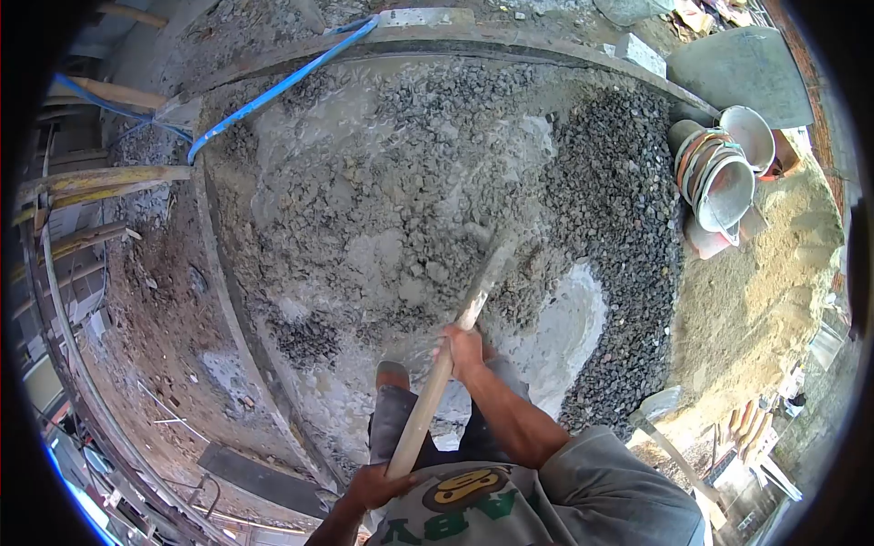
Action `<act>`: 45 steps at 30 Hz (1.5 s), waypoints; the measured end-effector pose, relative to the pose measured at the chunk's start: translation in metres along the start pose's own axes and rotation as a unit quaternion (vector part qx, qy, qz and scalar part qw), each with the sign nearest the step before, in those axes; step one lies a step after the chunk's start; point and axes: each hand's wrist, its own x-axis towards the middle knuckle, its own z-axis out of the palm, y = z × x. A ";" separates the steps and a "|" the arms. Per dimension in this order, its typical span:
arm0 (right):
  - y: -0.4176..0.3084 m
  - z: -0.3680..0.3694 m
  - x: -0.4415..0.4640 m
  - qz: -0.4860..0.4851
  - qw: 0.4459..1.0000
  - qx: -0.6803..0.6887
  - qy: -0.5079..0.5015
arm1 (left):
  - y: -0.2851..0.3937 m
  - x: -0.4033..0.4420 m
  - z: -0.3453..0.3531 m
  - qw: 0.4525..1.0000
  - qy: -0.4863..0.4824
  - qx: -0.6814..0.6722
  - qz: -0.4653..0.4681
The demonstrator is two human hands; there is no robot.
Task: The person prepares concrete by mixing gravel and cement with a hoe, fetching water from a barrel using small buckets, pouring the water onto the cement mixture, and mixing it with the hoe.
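Note:
A long pale wooden handle runs up from near my waist into the wet grey mix. My right hand is wrapped round it at mid-length, in front of my legs. Lower down, close to my shirt, my left hand grips the handle's near end. The tool's far end lies in the mix, and its blade cannot be made out. Dark gravel borders the mix on the right, and a puddle of grey water lies nearer to me.
Stacked buckets stand at the right beside a sand heap. A concrete edging runs along the left, and a blue hose crosses the top left corner. Wooden poles jut in from the left. A shovel lies at lower right.

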 end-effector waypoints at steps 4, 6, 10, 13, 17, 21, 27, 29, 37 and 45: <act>0.017 -0.021 -0.011 -0.022 0.999 0.034 -0.005 | -0.044 0.015 -0.002 0.999 -0.042 0.011 0.009; -0.013 -0.024 -0.011 -0.064 0.996 0.064 -0.016 | -0.012 0.027 -0.015 0.995 -0.024 0.086 0.041; -0.136 -0.003 -0.023 -0.265 0.964 0.019 -0.027 | 0.053 0.132 -0.016 0.960 -0.022 0.087 0.266; -0.238 0.031 -0.042 -0.400 0.915 -0.045 -0.031 | 0.152 0.178 -0.034 0.898 0.035 0.112 0.424; -0.326 0.094 0.019 -0.472 0.875 -0.102 -0.029 | 0.229 0.236 -0.072 0.899 0.008 -0.044 0.436; -0.257 0.126 0.191 -0.307 0.934 -0.181 -0.028 | 0.178 0.277 -0.063 0.924 0.010 -0.256 0.285; -0.304 0.146 0.189 -0.243 0.913 -0.327 0.003 | 0.259 0.217 -0.048 0.912 -0.039 -0.335 0.235; -0.301 0.151 0.192 -0.253 0.920 -0.301 -0.004 | 0.253 0.235 -0.046 0.917 -0.066 -0.314 0.238; -0.239 0.138 0.195 -0.258 0.931 -0.260 0.012 | 0.178 0.259 -0.056 0.926 0.008 -0.293 0.238; -0.169 0.120 0.153 -0.224 0.961 -0.163 -0.020 | 0.109 0.191 -0.060 0.942 0.036 -0.247 0.224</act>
